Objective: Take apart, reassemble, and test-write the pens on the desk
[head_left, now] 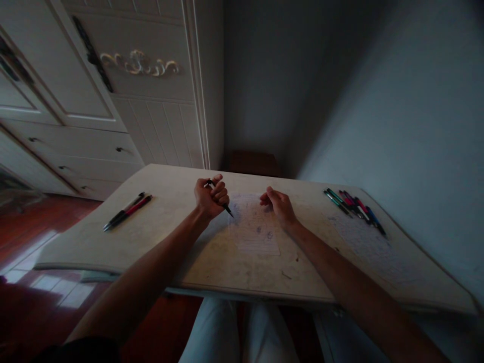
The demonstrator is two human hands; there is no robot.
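Observation:
My left hand (212,196) is closed around a black pen (228,209), whose dark tip slants down to the right over the left edge of a written sheet of paper (253,244). The pen's other end shows above the curled fingers. At the sheet's upper right edge is my right hand (280,205), its fingers loosely bent and the thumb side up. Nothing can be seen between those fingers. Handwriting and a few dark scribbled spots mark the sheet, which lies flat on the pale table (181,184).
Two pens (128,212) lie together on the table's left. Several coloured pens (355,206) lie at the right, above another written sheet (372,247). A white cabinet (159,126) stands behind on the left; a wall (416,116) runs along the right.

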